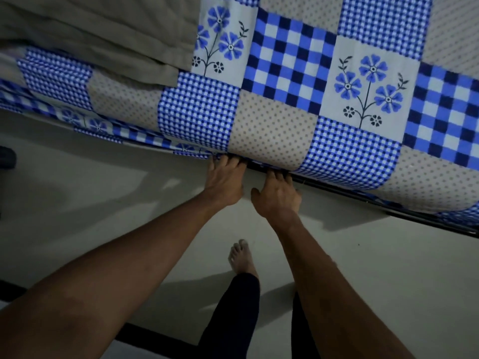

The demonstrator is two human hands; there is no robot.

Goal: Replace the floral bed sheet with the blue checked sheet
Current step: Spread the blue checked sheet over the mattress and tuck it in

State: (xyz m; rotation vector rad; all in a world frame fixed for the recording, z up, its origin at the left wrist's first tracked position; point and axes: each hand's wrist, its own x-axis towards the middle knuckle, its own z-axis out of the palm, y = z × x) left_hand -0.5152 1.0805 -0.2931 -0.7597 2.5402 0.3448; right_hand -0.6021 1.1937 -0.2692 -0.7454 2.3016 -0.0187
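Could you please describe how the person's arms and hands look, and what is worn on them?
Both forearms are bare; no sleeve is in view. The left hand and the right hand wear no gloves, and no ring, watch or bracelet shows in this dim picture.

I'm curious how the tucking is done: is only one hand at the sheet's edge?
No: the left hand and the right hand both have fingers tucked under the edge of the sheet.

Open floor [103, 203] beside blue checked sheet [285, 60]
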